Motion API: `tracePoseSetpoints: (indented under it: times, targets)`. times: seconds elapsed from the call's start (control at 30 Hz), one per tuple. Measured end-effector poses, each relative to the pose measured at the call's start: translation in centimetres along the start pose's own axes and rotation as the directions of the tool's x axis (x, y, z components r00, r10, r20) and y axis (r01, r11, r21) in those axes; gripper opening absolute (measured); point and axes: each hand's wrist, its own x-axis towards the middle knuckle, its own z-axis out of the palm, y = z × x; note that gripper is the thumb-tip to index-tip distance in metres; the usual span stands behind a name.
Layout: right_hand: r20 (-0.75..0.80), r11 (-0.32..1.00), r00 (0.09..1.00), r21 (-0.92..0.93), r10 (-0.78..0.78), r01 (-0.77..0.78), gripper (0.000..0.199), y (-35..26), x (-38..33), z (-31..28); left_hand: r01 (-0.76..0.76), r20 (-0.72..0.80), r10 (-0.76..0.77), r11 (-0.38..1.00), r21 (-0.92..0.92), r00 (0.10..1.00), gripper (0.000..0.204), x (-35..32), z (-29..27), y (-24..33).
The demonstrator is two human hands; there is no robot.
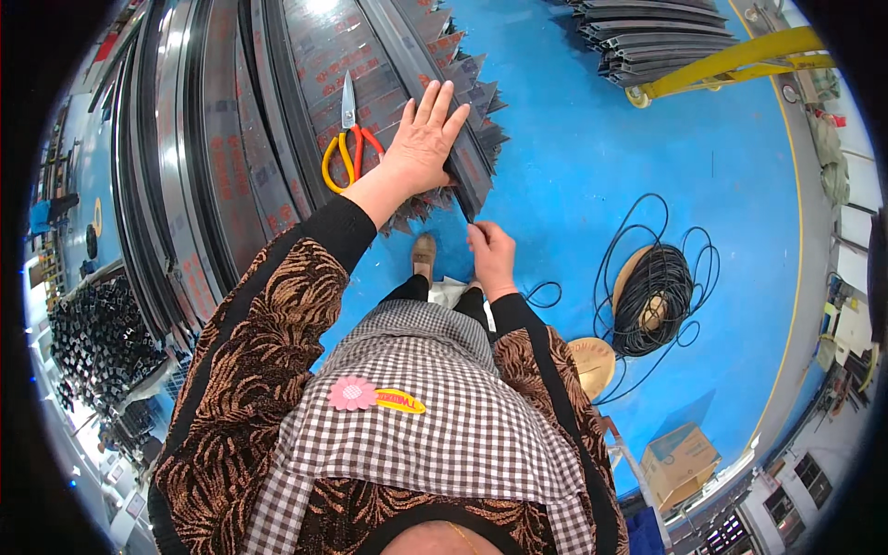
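Note:
My left hand (pixel 427 139) lies with its fingers spread on top of a long dark metal profile (pixel 472 176), near its cut end. At that end, my right hand (pixel 493 254) is closed in a pinch on a thin black strip (pixel 468 209), which runs out from the profile. How far the strip goes into the profile I cannot tell. Beside my left wrist, pliers (pixel 349 139) with one yellow and one red handle lie on the stacked profiles (pixel 231 139), jaws pointing away from me.
On the blue floor (pixel 555 120) to the right lies a coil of black cord (pixel 653 301) with loose loops. A cardboard disc (pixel 592 367) and a cardboard box (pixel 680 462) are nearer. More profiles (pixel 657 37) and a yellow metal frame (pixel 731 67) stand at the far right.

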Motion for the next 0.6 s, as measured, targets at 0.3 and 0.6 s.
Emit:
tracePoseSetpoints:
  times: [0.3, 0.6]
  targets:
    - [0.058, 0.976, 0.993, 0.189, 0.101, -0.11, 0.02, 1.5, -0.7, -0.4, 0.01, -0.035, -0.01, 1.0, -0.021, 0.999, 0.102, -0.1, 0.2, -0.2]
    - [0.087, 0.974, 0.989, 0.184, 0.116, -0.13, 0.018, 1.6, -1.8, -1.9, 0.008, -0.002, -0.009, 1.0, -0.024, 1.0, 0.1, -0.2, 0.1, -0.5]
